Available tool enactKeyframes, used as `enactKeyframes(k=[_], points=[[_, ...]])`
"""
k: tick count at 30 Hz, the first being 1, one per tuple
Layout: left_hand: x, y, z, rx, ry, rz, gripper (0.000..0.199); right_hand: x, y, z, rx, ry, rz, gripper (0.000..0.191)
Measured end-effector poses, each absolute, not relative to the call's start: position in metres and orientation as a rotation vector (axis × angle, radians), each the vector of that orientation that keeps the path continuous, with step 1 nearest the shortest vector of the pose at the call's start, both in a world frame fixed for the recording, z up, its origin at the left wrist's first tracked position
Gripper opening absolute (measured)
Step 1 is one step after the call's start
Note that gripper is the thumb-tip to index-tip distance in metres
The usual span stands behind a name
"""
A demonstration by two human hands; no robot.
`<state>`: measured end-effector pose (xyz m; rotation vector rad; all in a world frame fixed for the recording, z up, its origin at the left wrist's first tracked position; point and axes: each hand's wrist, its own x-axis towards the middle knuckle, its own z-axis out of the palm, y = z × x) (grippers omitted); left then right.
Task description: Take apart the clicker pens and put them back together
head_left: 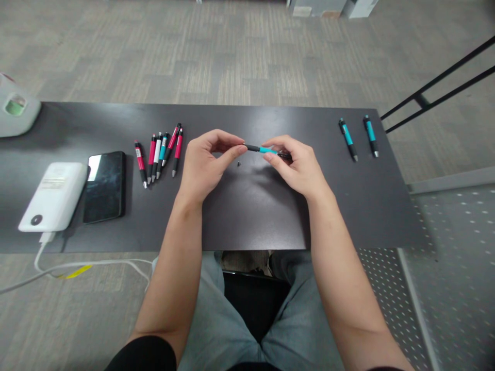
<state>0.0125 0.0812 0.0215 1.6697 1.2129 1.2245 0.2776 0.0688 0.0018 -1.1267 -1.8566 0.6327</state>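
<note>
A blue and black pen (266,150) is held level between my two hands over the middle of the dark table. The thumb and fingertips of my left hand (211,159) pinch its left end, which is mostly hidden. My right hand (296,162) is closed around the blue part and the dark right end. Just below the pen, a tiny dark metallic piece (238,163) lies on the tabletop. To the left is a group of several red, white and blue pens (157,155). Two blue pens (348,139) lie apart from each other at the right.
The dark table (255,226) spans the view. At its left lie a black phone (104,190) and a white power bank (54,196) with a white cable (96,264) hanging off the front edge. A white device (17,111) stands at the far left corner.
</note>
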Motion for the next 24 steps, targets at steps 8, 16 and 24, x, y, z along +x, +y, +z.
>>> enactKeyframes(k=[8,16,24], points=[[0.013,0.082,0.0201,1.678,1.13,1.282,0.059,0.2787,0.0689,0.0034,-1.087,-1.884,0.644,0.055],[0.0117,0.0831,0.0193,1.68,1.172,1.246,0.062,0.2789,0.0667,0.005,-1.157,-1.897,0.705,0.054],[0.013,0.082,0.0197,1.697,1.124,1.265,0.063,0.2814,0.0669,0.005,-1.085,-1.901,0.69,0.055]])
